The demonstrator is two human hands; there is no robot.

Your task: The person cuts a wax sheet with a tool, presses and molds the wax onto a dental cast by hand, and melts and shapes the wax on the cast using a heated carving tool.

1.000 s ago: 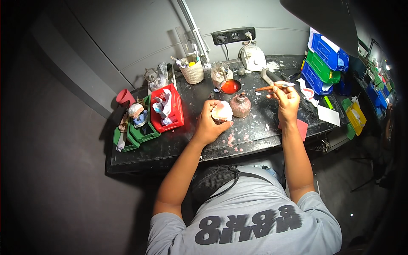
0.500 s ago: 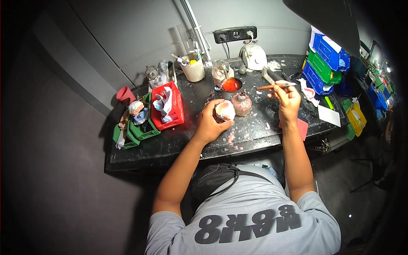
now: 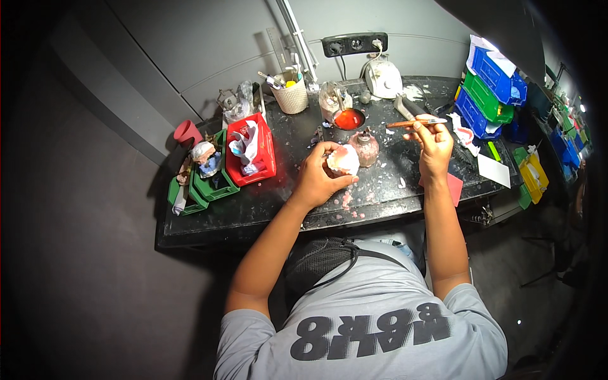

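My left hand (image 3: 318,179) is closed around a white plaster dental model (image 3: 342,160) with a pink wax patch on its top. Pinched in the fingers of my right hand (image 3: 434,147) is a slim wax knife (image 3: 411,123) with a brown handle, raised over the bench and apart from the model. Just beyond the model stands a round, pink-stained burner (image 3: 365,151). Behind it a small pan (image 3: 349,119) holds glossy red-orange liquid. Whether the burner is lit I cannot tell.
Pink wax crumbs lie on the black bench (image 3: 272,212). At left are a red bin (image 3: 269,158) and green bins (image 3: 215,192); at right, stacked blue and green bins (image 3: 484,98). A pen cup (image 3: 291,100), a white device (image 3: 384,79) and a pink sheet (image 3: 454,189) also sit there.
The model has turned in my left hand, so its pink patch now shows on top. My right hand keeps the wax knife at nearly the same place. The view has shifted slightly.
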